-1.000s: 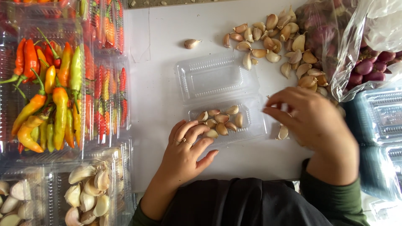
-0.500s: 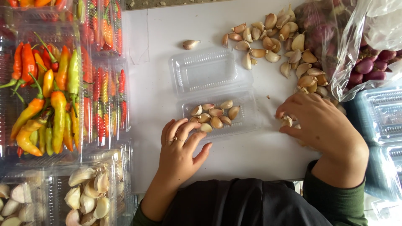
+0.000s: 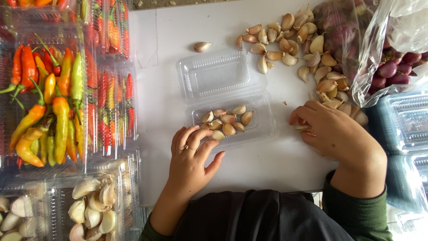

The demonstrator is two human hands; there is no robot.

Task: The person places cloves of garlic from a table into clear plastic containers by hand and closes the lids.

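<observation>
An open clear plastic clamshell box (image 3: 263, 129) lies on the white table, its lower half holding several garlic cloves (image 3: 227, 122); the lid half (image 3: 214, 73) is bare. My left hand (image 3: 189, 156) rests flat on the table at the box's near left corner, fingers apart, a ring on one finger, holding nothing. My right hand (image 3: 332, 131) is to the right of the box, fingers curled around garlic cloves (image 3: 303, 128) at the near edge of a loose garlic pile (image 3: 303, 40).
Clear packs of red, orange and green chillies (image 3: 58, 98) line the left side. Packed garlic boxes (image 3: 89, 209) sit at lower left. A plastic bag of purple shallots (image 3: 388, 58) lies upper right, stacked empty boxes (image 3: 405, 129) beneath it. One lone clove (image 3: 201, 46) lies above the lid.
My right hand has drawn away from the box to the right, to the edge of the loose garlic pile. The left hand has stayed beside the box.
</observation>
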